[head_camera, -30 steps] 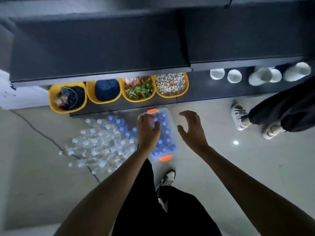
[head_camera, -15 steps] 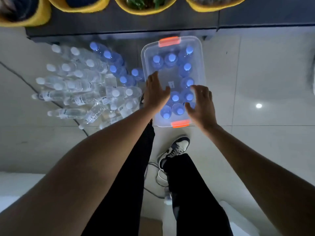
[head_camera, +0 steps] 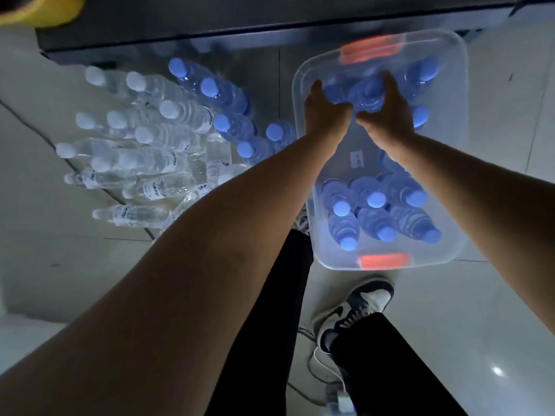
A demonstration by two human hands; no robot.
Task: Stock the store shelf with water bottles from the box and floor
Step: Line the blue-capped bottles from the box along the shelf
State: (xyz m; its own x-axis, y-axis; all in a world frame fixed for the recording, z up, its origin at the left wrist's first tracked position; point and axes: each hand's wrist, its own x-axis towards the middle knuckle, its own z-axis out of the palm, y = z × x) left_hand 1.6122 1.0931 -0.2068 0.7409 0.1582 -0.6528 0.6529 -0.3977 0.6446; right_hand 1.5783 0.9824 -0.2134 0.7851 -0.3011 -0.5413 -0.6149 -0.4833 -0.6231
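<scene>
- The clear plastic box (head_camera: 459, 151) stands on the pale tiled floor (head_camera: 486, 319), with an orange latch (head_camera: 372, 49) at its far end and another at its near end
- Inside the box, at the near end, six blue-capped bottles (head_camera: 375, 199) stand upright in two rows; they are see-through, blue-tinted and ribbed
- Both hands reach into the far half of the box, side by side and almost touching
- The right hand (head_camera: 389, 118) has its fingers up one side of a blue-tinted bottle (head_camera: 368, 96) in the box and its thumb curled under it, holding it
- The left hand (head_camera: 326, 114) has its fingers bent down among the bottles in the box; blur hides whether it grips one
- Left of the box, a heap of bottles lies on the floor: clear white-capped bottles (head_camera: 171, 109) farther from the box, blue-capped ones (head_camera: 210, 87) nearer to it
- Beyond the box runs the dark bottom shelf (head_camera: 210, 25), with a yellow tub (head_camera: 39, 10) on it far to the left
- On the near side of the box a black-and-white sneaker (head_camera: 357, 307) stands on the floor
</scene>
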